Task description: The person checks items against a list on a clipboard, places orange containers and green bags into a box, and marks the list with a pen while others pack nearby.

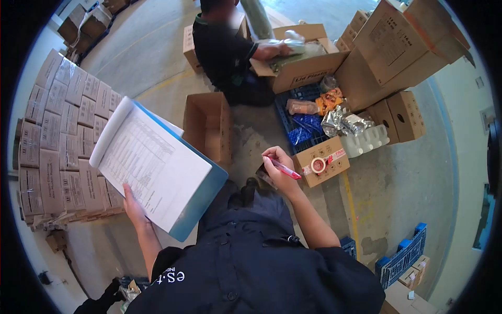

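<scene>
My left hand [135, 208] is closed on the near left edge of a blue clipboard [205, 201], its thumb on top and its other fingers hidden underneath. A stack of printed sheets [151, 165] lies on the clipboard, with upper pages folded back over the far left end. The print is too small to read. To the right, my right hand [281, 175] grips a red pen [288, 170], apart from the paper. Something dark [265, 177] shows just beside that hand; I cannot make out what it is.
A co-worker [225, 57] crouches ahead, reaching into a carton [314, 70]. An open box [206, 131] stands on the floor. A blue pallet [285, 123] bears wrapped goods, near a small carton [308, 175] with a tape roll [318, 166]. Stacked cartons [63, 141] rise at left.
</scene>
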Demonstrator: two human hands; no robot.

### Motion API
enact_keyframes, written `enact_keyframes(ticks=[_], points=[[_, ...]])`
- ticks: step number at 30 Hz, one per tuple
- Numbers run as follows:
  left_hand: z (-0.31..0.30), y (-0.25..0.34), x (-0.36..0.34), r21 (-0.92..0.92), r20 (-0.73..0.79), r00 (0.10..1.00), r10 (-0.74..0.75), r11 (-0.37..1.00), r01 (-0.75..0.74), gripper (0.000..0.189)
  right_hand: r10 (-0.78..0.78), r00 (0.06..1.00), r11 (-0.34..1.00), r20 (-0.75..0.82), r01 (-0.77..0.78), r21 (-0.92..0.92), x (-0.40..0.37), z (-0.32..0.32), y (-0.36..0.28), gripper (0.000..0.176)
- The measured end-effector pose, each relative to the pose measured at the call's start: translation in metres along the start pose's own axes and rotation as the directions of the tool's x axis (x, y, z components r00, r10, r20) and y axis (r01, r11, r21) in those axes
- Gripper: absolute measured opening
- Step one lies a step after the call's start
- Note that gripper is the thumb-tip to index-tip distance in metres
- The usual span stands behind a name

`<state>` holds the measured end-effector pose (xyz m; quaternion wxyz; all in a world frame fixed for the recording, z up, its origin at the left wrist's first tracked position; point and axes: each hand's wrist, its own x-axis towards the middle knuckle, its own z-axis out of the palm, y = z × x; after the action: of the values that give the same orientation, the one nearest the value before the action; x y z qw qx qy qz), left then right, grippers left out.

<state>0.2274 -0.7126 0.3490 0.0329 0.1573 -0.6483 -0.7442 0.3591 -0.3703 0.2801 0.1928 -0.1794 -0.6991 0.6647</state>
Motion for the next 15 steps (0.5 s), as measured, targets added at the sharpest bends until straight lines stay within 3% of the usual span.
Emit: enact_keyframes(ticks=[2,7,9,10,12,13,15], points=[[-0.015,0.001,0.002,-0.051,-0.022,0.998,-0.052,0.997,0.05,0.055,-0.01,0.999,0.977,0.039,0.018,-0.214,-0.009,0.0,0.002,0.01],[-0.029,-0.004,0.015,-0.094,-0.065,0.996,-0.062,0.994,0.055,0.056,-0.069,0.989,0.894,0.13,0.119,-0.432,-0.008,0.004,0.007,0.015],[-0.032,-0.009,0.023,-0.115,-0.059,0.996,-0.062,0.992,0.055,0.056,-0.064,0.942,0.622,0.328,0.295,-0.725,-0.006,0.002,0.007,0.016],[-0.033,-0.012,0.027,-0.131,-0.041,0.997,-0.07,0.989,0.064,0.056,-0.06,0.942,0.618,0.329,0.294,-0.729,-0.004,0.0,0.009,0.016],[-0.038,-0.015,0.033,-0.141,-0.026,0.996,-0.089,0.986,0.084,0.056,0.156,0.95,0.78,0.269,0.049,-0.624,0.0,-0.003,0.019,0.017],[-0.04,-0.017,0.037,-0.134,0.0,0.997,-0.083,0.988,0.082,0.057,0.071,0.982,0.829,0.177,0.041,-0.557,0.001,-0.007,0.03,0.016],[-0.044,-0.021,0.039,-0.121,0.026,0.995,-0.1,0.987,0.102,0.058,0.092,0.996,0.831,0.022,-0.064,-0.553,0.009,-0.026,0.047,0.012]])
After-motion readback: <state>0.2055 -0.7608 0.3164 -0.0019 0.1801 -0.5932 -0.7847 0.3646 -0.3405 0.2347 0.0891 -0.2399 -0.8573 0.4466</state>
